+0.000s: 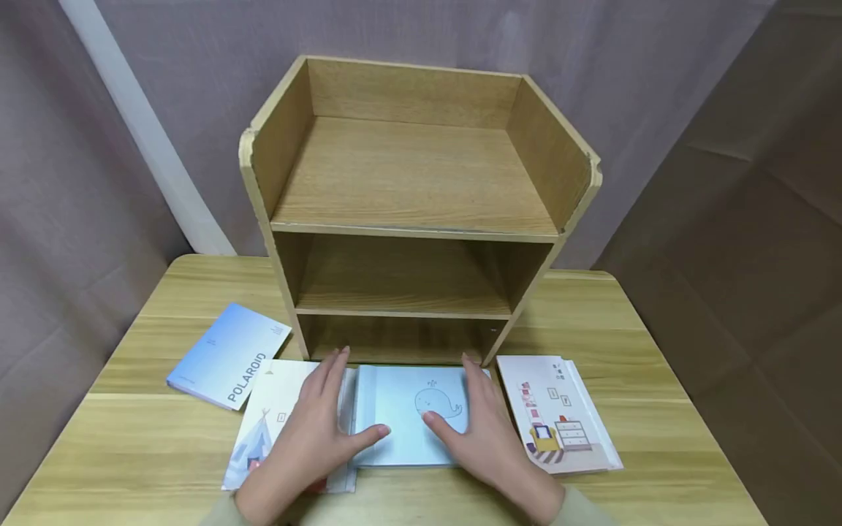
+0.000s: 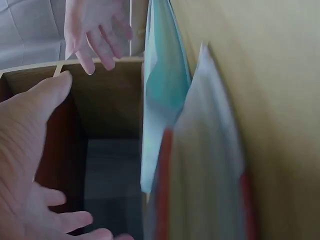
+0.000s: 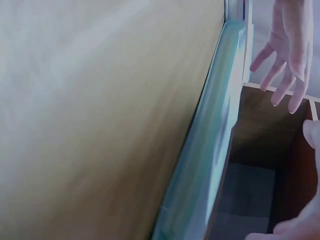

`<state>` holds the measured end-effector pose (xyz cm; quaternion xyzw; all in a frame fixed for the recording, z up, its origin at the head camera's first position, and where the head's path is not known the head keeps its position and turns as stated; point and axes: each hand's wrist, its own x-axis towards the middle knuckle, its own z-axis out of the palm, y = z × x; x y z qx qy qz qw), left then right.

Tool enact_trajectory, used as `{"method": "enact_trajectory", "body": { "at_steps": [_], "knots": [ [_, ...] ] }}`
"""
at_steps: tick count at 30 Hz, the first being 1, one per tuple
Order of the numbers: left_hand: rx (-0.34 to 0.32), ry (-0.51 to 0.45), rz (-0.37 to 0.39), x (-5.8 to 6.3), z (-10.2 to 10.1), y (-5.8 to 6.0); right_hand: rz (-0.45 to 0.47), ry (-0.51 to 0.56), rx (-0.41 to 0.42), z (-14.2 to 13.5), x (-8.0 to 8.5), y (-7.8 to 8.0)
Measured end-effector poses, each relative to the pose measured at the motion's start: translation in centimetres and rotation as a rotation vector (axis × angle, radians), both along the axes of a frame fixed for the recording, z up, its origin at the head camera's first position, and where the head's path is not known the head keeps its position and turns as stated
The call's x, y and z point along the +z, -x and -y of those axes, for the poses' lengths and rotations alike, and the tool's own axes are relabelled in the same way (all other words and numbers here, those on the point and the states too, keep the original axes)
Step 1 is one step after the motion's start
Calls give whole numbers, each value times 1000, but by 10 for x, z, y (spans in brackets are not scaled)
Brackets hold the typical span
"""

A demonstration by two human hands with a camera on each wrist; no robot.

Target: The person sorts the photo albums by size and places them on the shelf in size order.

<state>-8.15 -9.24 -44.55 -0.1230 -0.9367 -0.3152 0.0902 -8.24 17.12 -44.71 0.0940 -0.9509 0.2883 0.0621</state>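
A light blue book (image 1: 397,398) with a whale drawing lies flat in front of a wooden shelf (image 1: 414,175). My left hand (image 1: 312,427) is over its left side and over a white book (image 1: 263,409) with a tent picture, which it partly hides. Above the blue book's right side is my right hand (image 1: 490,442). Both hands have spread fingers and hold nothing, thumbs pointing toward each other. In the left wrist view a gap shows between the left hand (image 2: 25,135) and the books.
A blue-and-white book (image 1: 226,358) marked POLAROID lies at the left of the wooden table (image 1: 664,431). To the right is a book (image 1: 546,394) with a furnished-room picture. The shelf has an open top tray and two compartments facing me; curtains (image 1: 408,29) hang behind.
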Motion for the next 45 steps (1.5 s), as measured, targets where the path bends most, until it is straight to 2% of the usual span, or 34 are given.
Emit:
{"method": "enact_trajectory", "body": {
  "at_steps": [5, 11, 17, 24, 27, 29, 31, 34, 38, 45],
  "knots": [
    [18, -161, 96, -6, -7, -1, 64, 120, -65, -2, -4, -5],
    [26, -220, 163, -12, -11, -1, 97, 132, -85, -7, -13, -8],
    [22, -316, 244, -14, -16, -1, 181, 160, -98, -12, -18, -8],
    [19, -389, 263, -16, -21, -2, 296, 234, -94, -17, -20, -5],
    [27, -491, 304, -16, -22, -1, 329, 285, -74, -20, -20, -5],
    [43, -605, 347, -15, -22, 1, 341, 311, -59, -21, -19, -6],
    [71, -727, 394, -12, -22, 3, 363, 310, -60, -21, -19, -6],
    [112, -852, 431, -9, -20, 6, 386, 288, -63, -21, -18, -6],
    [111, -912, 450, -7, -18, 9, 392, 243, -74, -19, -19, -5],
    [82, -942, 477, -4, -17, 11, 376, 205, -77, -17, -22, -6]
  ]
}}
